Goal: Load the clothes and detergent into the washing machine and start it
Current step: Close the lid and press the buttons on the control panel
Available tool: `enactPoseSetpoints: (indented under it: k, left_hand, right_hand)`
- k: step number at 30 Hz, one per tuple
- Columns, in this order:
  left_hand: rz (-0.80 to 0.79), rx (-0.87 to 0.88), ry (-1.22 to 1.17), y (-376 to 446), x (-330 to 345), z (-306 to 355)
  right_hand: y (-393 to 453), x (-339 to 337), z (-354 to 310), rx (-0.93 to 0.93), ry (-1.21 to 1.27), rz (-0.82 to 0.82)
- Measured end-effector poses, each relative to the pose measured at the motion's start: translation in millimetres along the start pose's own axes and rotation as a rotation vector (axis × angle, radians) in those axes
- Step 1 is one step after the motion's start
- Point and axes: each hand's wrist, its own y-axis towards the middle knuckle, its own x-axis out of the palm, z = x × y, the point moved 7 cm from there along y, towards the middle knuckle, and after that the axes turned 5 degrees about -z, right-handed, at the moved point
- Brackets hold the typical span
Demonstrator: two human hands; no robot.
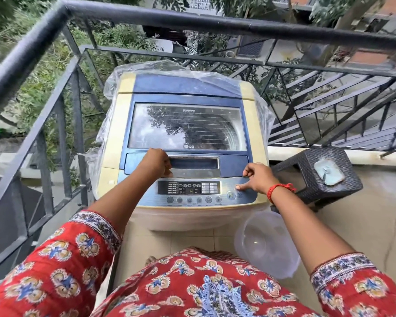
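Left hand: curled into a loose fist, fingers hooked at the left end of the lid handle; nothing carried
Right hand: mostly closed, thumb stretched out onto the right end of the control panel, just beside the round start button; holding nothing
Right wrist: red thread band tied round it
Washing machine: top-loader, cream body with blue top, standing in the balcony corner against the railing
Lid: shut, glass window reflecting sky and leaves; drum ribs faintly seen below, contents cannot be told
Panel display: lit, figures too small to read
Plastic sheet: clear, bunched round the back and sides of the machine
Stool: dark woven, just right of the machine, a pale flat item lying on top
Plastic bowl: clear, on the tiled floor at the machine's front right corner
Sleeves: red floral print
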Motion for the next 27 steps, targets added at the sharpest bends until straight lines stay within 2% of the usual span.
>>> enactPoseSetpoints:
  k: [5, 8, 11, 13, 17, 27]
  left_hand:
    - [0.064, 0.133, -0.052, -16.6, -0.3, -3.9]
    - [0.154, 0.219, -0.078, -29.7, -2.0, -13.1]
    - [0.302, 0.193, -0.330, -40.9, -11.3, -29.6]
    - [0.346, 0.140, -0.423, -41.4, -14.4, -41.3]
    - [0.275, 0.022, -0.564, -37.0, -9.9, -61.1]
    - [0.234, 0.023, -0.638, -36.0, -5.3, -65.9]
  right_hand:
    - [-3.0, 0.8, -7.8, -0.027, -0.030, -0.068]
    - [-5.9, 9.5, -9.9, -0.017, 0.004, -0.130]
    - [-8.3, 17.8, -9.2, 0.002, 0.023, -0.141]
    - [-7.7, 20.9, -6.9, 0.025, 0.045, -0.140]
    - [-10.4, 23.6, -6.7, 0.037, 0.063, -0.146]
    - [-11.2, 26.2, -1.1, 0.022, 0.068, -0.116]
